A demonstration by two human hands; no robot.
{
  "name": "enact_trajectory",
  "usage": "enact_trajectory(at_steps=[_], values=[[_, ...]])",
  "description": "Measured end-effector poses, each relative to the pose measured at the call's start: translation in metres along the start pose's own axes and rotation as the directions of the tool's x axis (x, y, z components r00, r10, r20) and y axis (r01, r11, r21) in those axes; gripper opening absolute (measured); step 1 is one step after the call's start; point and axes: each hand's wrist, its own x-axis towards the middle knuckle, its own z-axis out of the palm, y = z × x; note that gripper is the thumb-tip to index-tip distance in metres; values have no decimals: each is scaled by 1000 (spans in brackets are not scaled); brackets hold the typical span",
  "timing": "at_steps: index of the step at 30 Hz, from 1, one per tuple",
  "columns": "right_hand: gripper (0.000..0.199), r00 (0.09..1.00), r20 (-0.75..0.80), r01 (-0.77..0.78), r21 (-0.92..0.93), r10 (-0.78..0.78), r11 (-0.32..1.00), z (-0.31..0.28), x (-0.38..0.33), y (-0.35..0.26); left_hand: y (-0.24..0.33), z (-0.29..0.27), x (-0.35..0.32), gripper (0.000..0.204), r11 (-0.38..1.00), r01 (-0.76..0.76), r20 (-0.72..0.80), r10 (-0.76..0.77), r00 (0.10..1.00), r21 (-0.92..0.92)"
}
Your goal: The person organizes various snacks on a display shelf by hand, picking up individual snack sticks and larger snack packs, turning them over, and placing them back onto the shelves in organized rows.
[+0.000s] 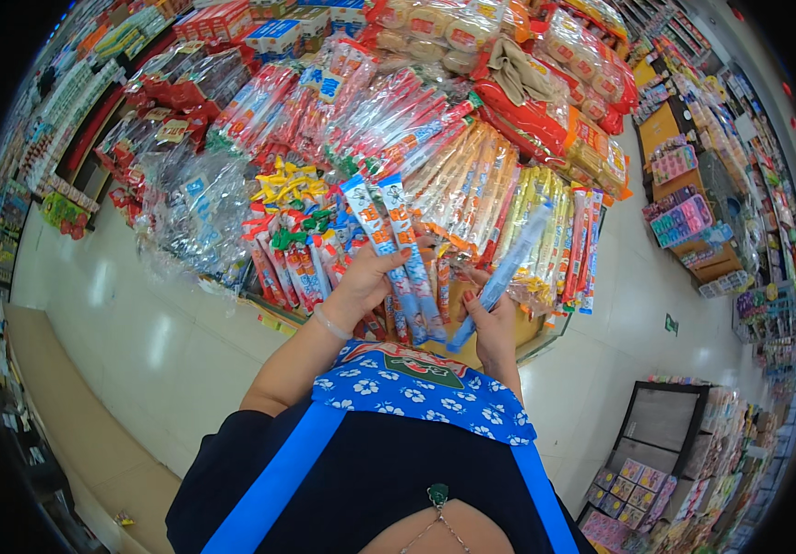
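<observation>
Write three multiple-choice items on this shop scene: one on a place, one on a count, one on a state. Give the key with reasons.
1. Where does the heap of snack packets lie?
A. on a display stand ahead of the person
B. on the floor behind
C. in a trolley

2. How many long packets does the left hand hold?
A. none
B. two
C. five

3. What is the right hand doing?
A. hanging empty
B. gripping one slim blue packet
C. resting on the floor

Key: A, the heap fills the stand; B, two blue-topped long packets rise from it; B, fingers close round it.

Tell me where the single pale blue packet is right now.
In the head view, the pale blue packet is in the right hand, right of centre, angled up over the display heap beside the two blue-and-white packets held by the left hand.
</observation>
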Motion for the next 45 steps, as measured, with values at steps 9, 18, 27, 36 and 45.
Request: enact_trajectory(at_steps=[9, 18, 27, 36, 45], values=[[36, 963, 260, -75, 530, -77, 845, -17, 15, -7, 6, -2, 9, 46, 996, 66, -20, -68, 998, -60], [41, 989, 147, -14, 126, -5, 992, -2, 23, 13, -9, 11, 7, 47, 997, 69, -1, -69, 998, -33], [94, 938, 194, 344, -638, -289, 689, 2, 19, -2, -53, 46, 5, 40, 918, 64, 74, -101, 992, 392], [61, 982, 180, 135, -479, -53, 867, -55, 29, 89, -96, 3, 4, 44, 833, 50, 209, -196, 958, 551], [71, 963, 90, 192, -890, -255, 412, -55, 39, 183, -62, -58, -26, 29, 517, 436, -242, -401, 884, 737]])
